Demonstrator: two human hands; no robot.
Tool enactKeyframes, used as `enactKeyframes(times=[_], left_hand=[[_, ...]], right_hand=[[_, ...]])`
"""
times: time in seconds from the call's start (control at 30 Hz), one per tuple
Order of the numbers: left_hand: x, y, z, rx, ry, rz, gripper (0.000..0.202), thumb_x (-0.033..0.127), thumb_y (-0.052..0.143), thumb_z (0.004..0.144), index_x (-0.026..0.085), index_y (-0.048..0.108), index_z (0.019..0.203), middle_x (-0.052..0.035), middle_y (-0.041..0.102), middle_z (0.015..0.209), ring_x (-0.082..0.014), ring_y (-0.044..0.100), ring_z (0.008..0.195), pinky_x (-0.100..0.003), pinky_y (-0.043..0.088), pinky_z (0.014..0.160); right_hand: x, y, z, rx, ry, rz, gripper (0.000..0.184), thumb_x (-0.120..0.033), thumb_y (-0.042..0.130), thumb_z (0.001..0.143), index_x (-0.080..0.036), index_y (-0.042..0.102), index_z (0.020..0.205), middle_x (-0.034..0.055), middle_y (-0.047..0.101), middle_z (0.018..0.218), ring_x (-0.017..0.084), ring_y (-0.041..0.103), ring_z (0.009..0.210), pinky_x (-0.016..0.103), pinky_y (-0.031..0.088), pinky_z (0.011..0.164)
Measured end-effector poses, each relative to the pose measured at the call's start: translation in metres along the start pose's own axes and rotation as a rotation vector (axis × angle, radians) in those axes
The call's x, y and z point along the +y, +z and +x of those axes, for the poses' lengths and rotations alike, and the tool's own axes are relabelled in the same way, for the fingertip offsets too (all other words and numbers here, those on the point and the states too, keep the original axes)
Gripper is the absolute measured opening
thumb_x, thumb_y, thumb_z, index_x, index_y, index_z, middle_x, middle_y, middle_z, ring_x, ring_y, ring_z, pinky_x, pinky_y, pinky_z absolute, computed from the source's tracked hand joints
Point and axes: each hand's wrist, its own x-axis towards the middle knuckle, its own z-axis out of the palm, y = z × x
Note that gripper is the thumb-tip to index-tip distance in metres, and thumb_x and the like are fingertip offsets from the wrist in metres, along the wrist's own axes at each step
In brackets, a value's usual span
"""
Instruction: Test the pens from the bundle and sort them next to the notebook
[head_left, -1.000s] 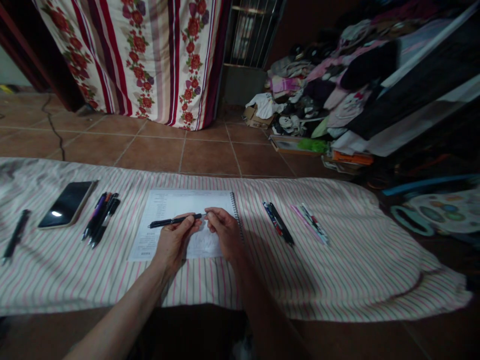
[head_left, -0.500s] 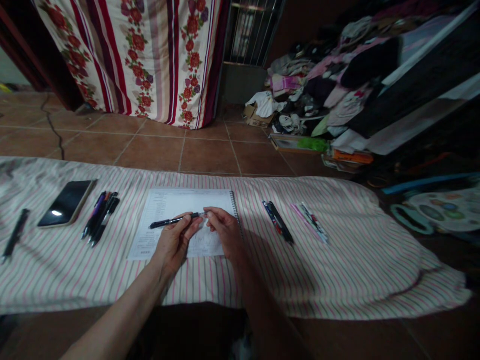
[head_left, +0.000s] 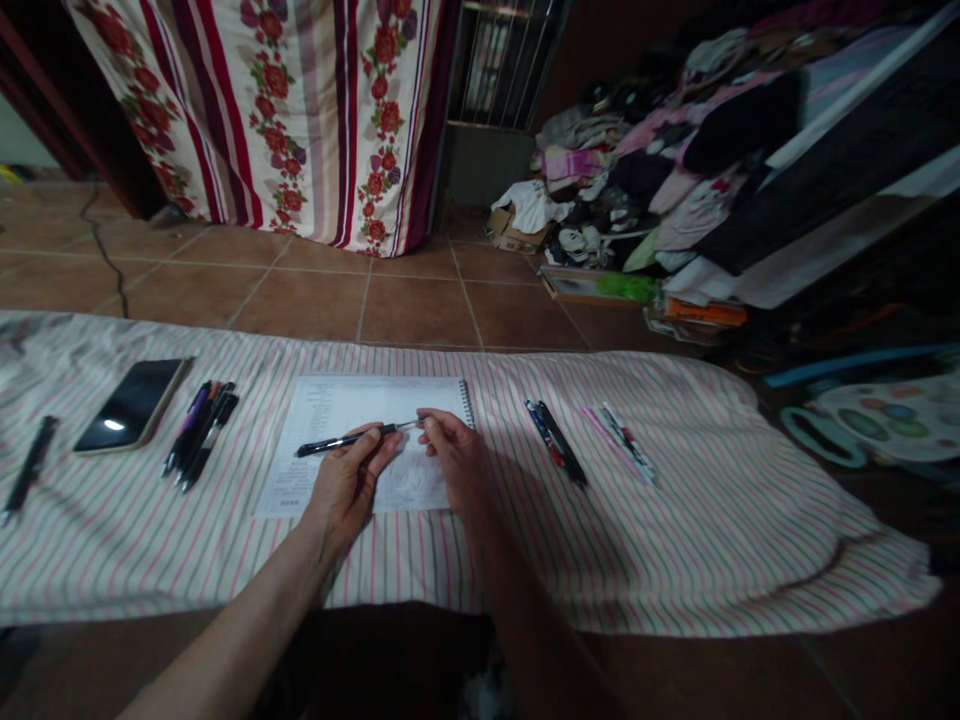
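My left hand (head_left: pixel 352 468) grips the black barrel of a pen (head_left: pixel 330 443) between thumb and fingers, with the pen lying nearly level and its front end towards the right. From that end a thin, pale piece like a refill (head_left: pixel 407 424) reaches across to my right hand (head_left: pixel 450 445). The right fingertips are pinched on its far end, and whatever small part they cover is hidden. Beneath both hands lies a spiral notebook (head_left: pixel 360 395) with a printed sheet and faint scribbles near its lower edge.
The striped cloth (head_left: pixel 705 520) carries a phone (head_left: pixel 133 405), a bunch of pens (head_left: pixel 199 435) and a lone pen (head_left: pixel 30 470) on the left. Right of the notebook lie dark pens (head_left: pixel 555 443) and slim pastel pens (head_left: pixel 619 443). Piled clothes (head_left: pixel 600 170) stand behind.
My right hand has moved slightly to the right, away from the pen's barrel. More of the thin piece shows between the hands. My left hand has barely moved.
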Motion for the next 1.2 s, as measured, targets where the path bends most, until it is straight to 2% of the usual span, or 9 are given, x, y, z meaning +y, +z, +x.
enactKeyframes(times=[0.4, 0.53, 0.77, 1.0, 1.2], left_hand=[[0.001, 0.0, 0.002, 0.041, 0.02, 0.001, 0.013, -0.002, 0.052, 0.078, 0.006, 0.062, 0.075, -0.0098, 0.068, 0.072, -0.0193, 0.069, 0.072, -0.024, 0.058, 0.07], [0.003, -0.001, 0.002, 0.034, 0.059, -0.007, 0.012, -0.003, 0.053, 0.077, 0.005, 0.062, 0.074, -0.0105, 0.068, 0.072, -0.0199, 0.069, 0.073, -0.026, 0.057, 0.073], [0.003, -0.003, 0.003, 0.012, 0.067, -0.001, 0.011, -0.003, 0.054, 0.076, 0.004, 0.063, 0.074, -0.0098, 0.068, 0.071, -0.02, 0.069, 0.072, -0.028, 0.057, 0.075], [0.004, -0.005, 0.002, -0.017, 0.058, 0.005, 0.011, -0.003, 0.055, 0.076, 0.004, 0.063, 0.074, -0.0092, 0.068, 0.07, -0.0197, 0.069, 0.072, -0.029, 0.057, 0.077], [0.003, -0.004, 0.001, -0.005, 0.036, 0.02, 0.012, -0.003, 0.054, 0.076, 0.005, 0.063, 0.074, -0.01, 0.069, 0.071, -0.0192, 0.069, 0.071, -0.028, 0.057, 0.075]], right_hand=[[0.004, -0.005, 0.002, 0.046, 0.008, -0.057, 0.028, -0.035, 0.053, 0.076, -0.014, 0.065, 0.09, 0.0053, 0.068, 0.076, 0.011, 0.058, 0.06, 0.02, 0.043, 0.049], [0.009, -0.012, 0.006, 0.036, -0.1, -0.257, 0.027, -0.034, 0.049, 0.079, -0.016, 0.066, 0.09, 0.0051, 0.068, 0.076, 0.013, 0.061, 0.061, 0.022, 0.045, 0.051], [0.012, -0.024, 0.008, 0.065, -0.323, -0.592, 0.024, -0.025, 0.046, 0.082, -0.016, 0.069, 0.088, 0.0081, 0.07, 0.087, 0.017, 0.063, 0.077, 0.029, 0.048, 0.073], [0.014, -0.027, 0.006, 0.074, -0.377, -0.795, 0.022, -0.015, 0.048, 0.079, -0.017, 0.068, 0.088, 0.008, 0.069, 0.087, 0.019, 0.063, 0.082, 0.031, 0.048, 0.078], [0.013, -0.026, 0.003, 0.075, -0.374, -0.939, 0.022, -0.011, 0.049, 0.078, -0.016, 0.067, 0.09, 0.0081, 0.067, 0.088, 0.019, 0.062, 0.08, 0.03, 0.047, 0.076]])
